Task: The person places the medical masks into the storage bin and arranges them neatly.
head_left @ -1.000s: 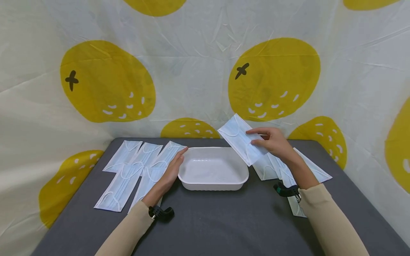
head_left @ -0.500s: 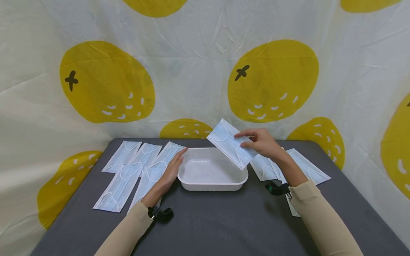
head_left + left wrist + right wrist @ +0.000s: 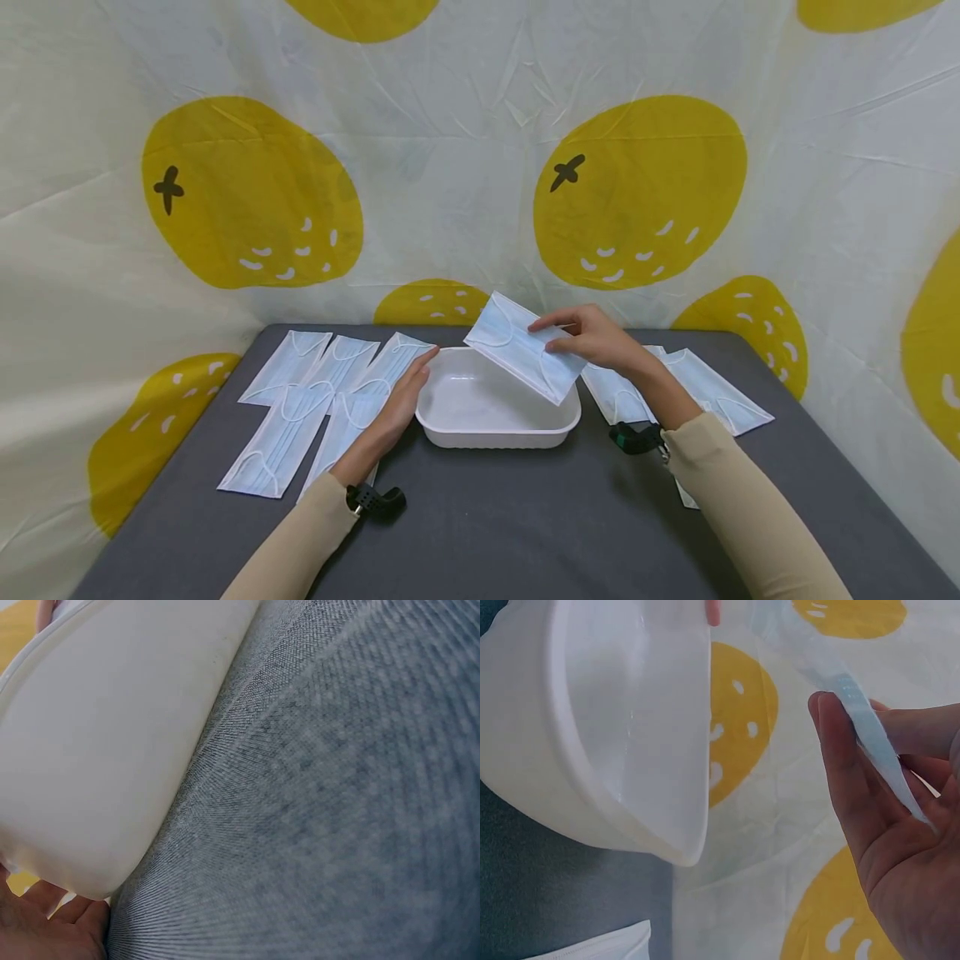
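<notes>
A pale blue face mask [image 3: 517, 343] is pinched between the thumb and fingers of my right hand [image 3: 588, 337], held tilted above the right part of a white plastic basin [image 3: 495, 438]. The right wrist view shows that face mask [image 3: 870, 724] edge-on in the grip. My left hand [image 3: 397, 404] lies along the basin's left side with its fingers extended. In the left wrist view the palm and fingers of the left hand [image 3: 52, 926] are against the end of the basin [image 3: 112, 742]. Inside, the visible floor of the basin is bare.
Several overlapping face masks [image 3: 288, 433] lie left of the basin, partly under the left forearm. More face masks [image 3: 712, 390] lie to the right, partly hidden by the right arm. A dark grey cloth [image 3: 510, 533] covers the table; a fruit-print curtain [image 3: 450, 167] hangs behind.
My right hand has carried the face mask leftward and slightly down, from the basin's right edge to over its opening. The left hand and basin have stayed in place.
</notes>
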Tool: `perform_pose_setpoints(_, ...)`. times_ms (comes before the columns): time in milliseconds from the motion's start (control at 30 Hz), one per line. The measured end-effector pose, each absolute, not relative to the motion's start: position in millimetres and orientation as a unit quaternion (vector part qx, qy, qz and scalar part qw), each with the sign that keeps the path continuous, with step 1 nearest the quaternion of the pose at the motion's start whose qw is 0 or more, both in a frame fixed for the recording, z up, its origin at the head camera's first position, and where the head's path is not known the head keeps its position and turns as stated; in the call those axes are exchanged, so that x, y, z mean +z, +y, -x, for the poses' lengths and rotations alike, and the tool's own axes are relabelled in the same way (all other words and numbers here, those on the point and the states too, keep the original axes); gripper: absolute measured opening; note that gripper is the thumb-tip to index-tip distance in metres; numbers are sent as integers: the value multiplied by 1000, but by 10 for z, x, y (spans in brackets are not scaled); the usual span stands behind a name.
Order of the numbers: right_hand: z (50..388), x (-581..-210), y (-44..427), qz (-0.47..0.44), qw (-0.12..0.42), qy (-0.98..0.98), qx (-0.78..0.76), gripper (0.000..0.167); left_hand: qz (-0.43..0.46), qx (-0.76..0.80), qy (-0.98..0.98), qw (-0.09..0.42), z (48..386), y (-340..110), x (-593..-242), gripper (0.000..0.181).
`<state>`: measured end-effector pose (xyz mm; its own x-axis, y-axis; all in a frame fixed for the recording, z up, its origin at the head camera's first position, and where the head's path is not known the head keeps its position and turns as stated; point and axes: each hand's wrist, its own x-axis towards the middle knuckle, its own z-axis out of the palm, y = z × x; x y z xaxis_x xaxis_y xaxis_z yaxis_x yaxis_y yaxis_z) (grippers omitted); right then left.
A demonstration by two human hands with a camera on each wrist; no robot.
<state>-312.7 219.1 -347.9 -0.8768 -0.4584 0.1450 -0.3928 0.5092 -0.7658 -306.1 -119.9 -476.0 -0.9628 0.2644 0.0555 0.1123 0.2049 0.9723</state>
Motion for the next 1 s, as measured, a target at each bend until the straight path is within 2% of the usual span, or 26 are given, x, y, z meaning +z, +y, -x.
perform_pose_setpoints(767, 3391, -3498, 1849, 299, 133, 856, -400, 31, -134, 616, 775, 49, 3077, -1205, -4768, 50)
perform_pose_setpoints(1000, 3480, -3553, 1754, 317, 182, 842, -397, 30, -143, 618, 772, 48, 3078, -1205, -4773, 51)
